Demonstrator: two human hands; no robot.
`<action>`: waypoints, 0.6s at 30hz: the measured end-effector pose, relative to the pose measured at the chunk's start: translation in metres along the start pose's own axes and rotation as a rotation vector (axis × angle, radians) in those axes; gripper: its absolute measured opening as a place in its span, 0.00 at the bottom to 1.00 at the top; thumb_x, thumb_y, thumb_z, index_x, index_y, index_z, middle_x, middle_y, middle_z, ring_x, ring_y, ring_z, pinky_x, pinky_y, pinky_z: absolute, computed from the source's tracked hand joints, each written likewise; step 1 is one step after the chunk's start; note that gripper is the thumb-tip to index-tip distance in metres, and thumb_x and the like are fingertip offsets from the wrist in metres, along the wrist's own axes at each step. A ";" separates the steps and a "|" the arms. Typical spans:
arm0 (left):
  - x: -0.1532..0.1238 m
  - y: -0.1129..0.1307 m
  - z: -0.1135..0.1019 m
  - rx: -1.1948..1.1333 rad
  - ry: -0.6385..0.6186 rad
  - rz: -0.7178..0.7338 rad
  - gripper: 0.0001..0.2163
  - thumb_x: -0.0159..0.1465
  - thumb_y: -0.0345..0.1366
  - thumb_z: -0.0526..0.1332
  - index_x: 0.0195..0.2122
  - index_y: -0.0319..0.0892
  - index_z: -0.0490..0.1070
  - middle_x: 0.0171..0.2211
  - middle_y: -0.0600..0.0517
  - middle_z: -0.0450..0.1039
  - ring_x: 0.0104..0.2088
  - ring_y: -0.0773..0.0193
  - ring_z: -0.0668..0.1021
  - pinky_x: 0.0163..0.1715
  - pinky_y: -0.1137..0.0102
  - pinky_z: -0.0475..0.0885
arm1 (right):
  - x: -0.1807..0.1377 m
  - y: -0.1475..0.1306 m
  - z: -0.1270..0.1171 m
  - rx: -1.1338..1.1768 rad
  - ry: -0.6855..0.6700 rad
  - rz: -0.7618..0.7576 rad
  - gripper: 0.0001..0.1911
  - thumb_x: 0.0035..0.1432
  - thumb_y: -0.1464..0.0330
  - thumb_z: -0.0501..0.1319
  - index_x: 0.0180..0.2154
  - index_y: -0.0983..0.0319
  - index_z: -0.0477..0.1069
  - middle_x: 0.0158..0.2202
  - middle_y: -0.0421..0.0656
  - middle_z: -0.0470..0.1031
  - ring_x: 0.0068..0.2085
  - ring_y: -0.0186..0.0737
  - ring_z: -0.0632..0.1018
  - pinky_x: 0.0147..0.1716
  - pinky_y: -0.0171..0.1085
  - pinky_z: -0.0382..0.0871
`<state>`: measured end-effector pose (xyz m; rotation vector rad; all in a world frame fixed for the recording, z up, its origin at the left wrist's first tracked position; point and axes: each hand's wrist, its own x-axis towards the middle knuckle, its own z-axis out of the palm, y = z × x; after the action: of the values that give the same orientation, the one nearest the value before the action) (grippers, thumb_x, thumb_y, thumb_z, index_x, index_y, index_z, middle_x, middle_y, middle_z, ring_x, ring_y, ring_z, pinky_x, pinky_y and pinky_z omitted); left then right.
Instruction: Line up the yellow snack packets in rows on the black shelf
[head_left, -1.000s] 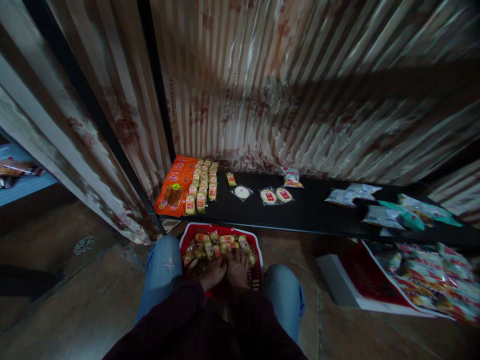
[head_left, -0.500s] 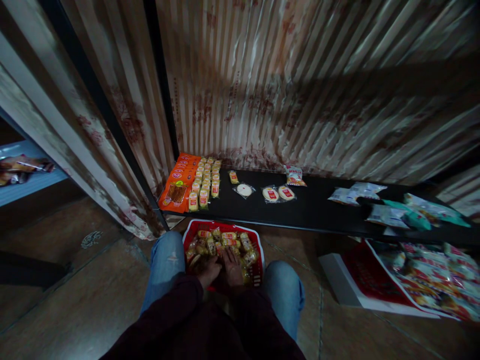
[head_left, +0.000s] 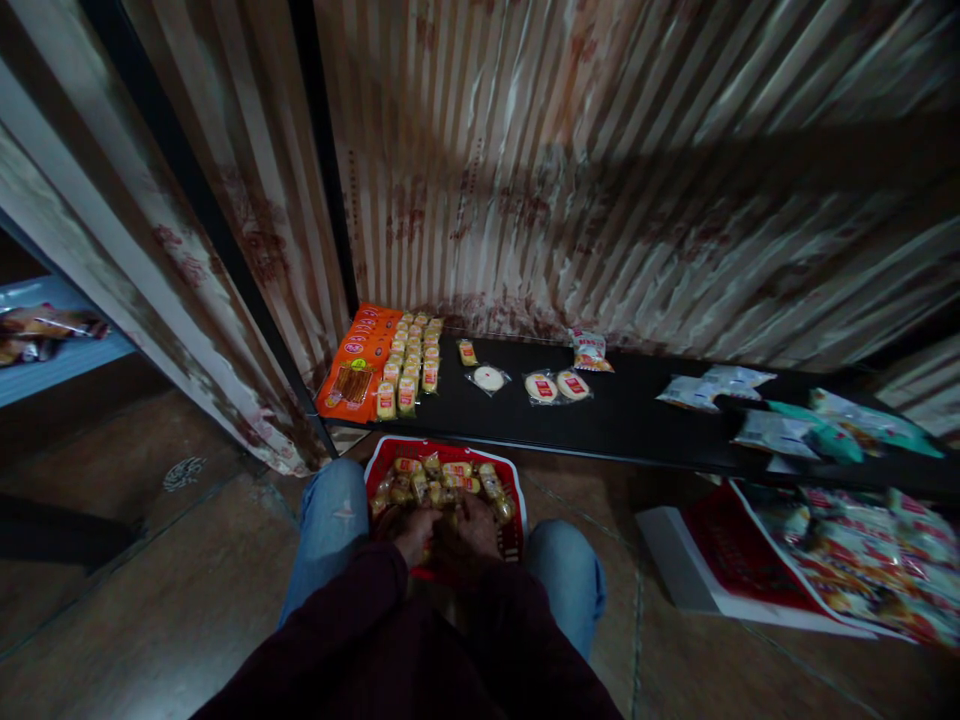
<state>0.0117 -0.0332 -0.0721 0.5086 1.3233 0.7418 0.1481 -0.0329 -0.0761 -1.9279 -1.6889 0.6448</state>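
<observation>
Snack packets (head_left: 442,478) — heaped in red basket (head_left: 514,540) between the knees. Left hand (head_left: 414,528) and right hand (head_left: 474,520) laid among them, fingers curled; grip cannot be told. Risk — slick wrappers may be dropped if overgathered.

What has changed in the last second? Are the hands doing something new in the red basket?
The left hand and right hand lay flat with fingers spread on the packs in the red basket; now they have curled and drawn closer together. Whether they grip any pack is too dark to tell. The basket, the shelf and the goods on it stayed put.
</observation>
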 end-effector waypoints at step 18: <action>-0.020 0.043 0.000 -0.143 0.079 0.071 0.20 0.53 0.31 0.59 0.48 0.42 0.69 0.40 0.49 0.79 0.46 0.62 0.78 0.51 0.66 0.68 | 0.006 -0.024 0.019 -0.110 -0.041 -0.027 0.26 0.53 0.71 0.58 0.54 0.69 0.70 0.51 0.56 0.76 0.53 0.52 0.75 0.54 0.45 0.67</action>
<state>0.0016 -0.0188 -0.0280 0.4167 1.3197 0.9168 0.1186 -0.0236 -0.0754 -1.9760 -1.8068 0.5961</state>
